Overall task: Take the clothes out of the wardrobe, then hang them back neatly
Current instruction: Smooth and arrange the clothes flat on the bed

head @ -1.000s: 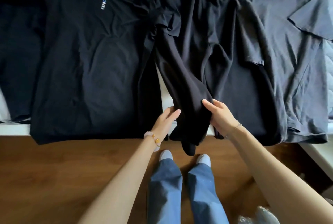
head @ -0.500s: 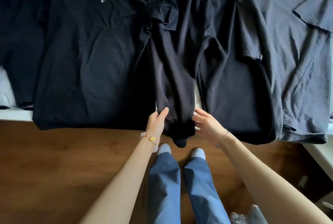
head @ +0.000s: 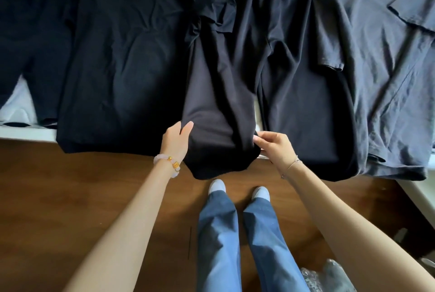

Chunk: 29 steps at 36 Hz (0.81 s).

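Note:
Black trousers (head: pixel 237 61) with an elastic waistband lie flat on the bed, legs pointing toward me. My left hand (head: pixel 176 141) grips the left edge of the near trouser leg at its hem. My right hand (head: pixel 273 148) pinches the right edge of that same leg. The hem hangs over the bed's front edge. A black T-shirt (head: pixel 122 56) with white lettering lies to the left, partly under the trousers. A grey T-shirt (head: pixel 386 63) lies to the right.
Another black garment (head: pixel 30 40) lies at the far left. The white bed edge (head: pixel 26 133) runs along a brown wooden floor (head: pixel 70 197). My legs in blue jeans (head: pixel 235 240) stand below. Crinkled clear plastic (head: pixel 329 277) sits at the bottom right.
The twisted, bunched trouser leg has been spread flat and wider. My hands moved apart, left to its left edge, right to its right edge.

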### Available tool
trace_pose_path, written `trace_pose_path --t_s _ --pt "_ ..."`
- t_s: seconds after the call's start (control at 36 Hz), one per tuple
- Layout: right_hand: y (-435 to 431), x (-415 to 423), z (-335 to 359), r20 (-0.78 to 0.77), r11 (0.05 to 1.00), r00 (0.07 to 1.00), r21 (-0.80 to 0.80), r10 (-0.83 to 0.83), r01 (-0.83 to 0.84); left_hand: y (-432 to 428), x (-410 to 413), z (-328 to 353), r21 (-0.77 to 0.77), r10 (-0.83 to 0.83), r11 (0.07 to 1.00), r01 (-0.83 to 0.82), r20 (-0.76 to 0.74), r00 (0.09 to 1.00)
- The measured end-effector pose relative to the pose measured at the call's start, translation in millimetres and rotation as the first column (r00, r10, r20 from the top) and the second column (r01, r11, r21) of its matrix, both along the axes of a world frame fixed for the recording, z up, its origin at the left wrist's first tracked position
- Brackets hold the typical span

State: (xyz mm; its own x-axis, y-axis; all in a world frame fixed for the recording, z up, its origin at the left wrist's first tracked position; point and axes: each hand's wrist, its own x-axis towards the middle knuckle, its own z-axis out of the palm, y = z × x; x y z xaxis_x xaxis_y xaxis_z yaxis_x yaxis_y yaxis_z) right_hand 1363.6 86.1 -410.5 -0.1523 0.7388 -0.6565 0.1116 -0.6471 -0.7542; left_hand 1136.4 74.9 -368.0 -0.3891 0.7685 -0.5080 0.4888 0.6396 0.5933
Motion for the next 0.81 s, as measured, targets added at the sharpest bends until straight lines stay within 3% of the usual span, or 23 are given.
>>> trace_pose_path --t_s 0.11,0.25,0.31,0.42,0.47,0.53,0.61,0.81 --pt "-7 -5 -5 0.133 1.000 0.991 0.020 -0.025 0.023 -12 7 -10 -0.086 0.128 0.989 -0.117 0.142 0.982" --pt "-16 -14 -4 -0.032 0.981 0.999 -0.191 -0.034 0.027 -22 11 -14 -0.077 0.174 0.984 -0.158 0.295 0.940" --pt "-17 -20 -8 -0.004 0.992 1.000 -0.128 -0.017 0.016 -24 11 -12 -0.083 0.141 0.989 -0.119 0.349 0.927" --pt "-9 -34 -6 0.288 1.000 0.958 0.029 -0.010 0.002 -22 2 -4 -0.077 0.086 0.995 -0.061 0.377 0.922" --pt "-4 -34 -3 0.341 0.995 0.937 0.085 -0.079 0.054 -21 -7 1 -0.056 0.083 0.996 -0.067 0.374 0.924" --pt "-1 -29 -1 0.226 0.979 0.954 0.090 -0.197 0.181 -22 -17 5 -0.050 0.104 0.995 -0.092 0.365 0.925" --pt "0 -21 0 0.012 0.955 0.957 -0.064 -0.289 0.289 -27 -32 3 -0.052 0.161 0.987 -0.153 0.344 0.925" --pt "-23 -20 -16 -0.112 0.914 0.952 -0.332 -0.286 0.235 -44 -45 -18 -0.190 0.166 0.976 -0.108 0.325 0.931"
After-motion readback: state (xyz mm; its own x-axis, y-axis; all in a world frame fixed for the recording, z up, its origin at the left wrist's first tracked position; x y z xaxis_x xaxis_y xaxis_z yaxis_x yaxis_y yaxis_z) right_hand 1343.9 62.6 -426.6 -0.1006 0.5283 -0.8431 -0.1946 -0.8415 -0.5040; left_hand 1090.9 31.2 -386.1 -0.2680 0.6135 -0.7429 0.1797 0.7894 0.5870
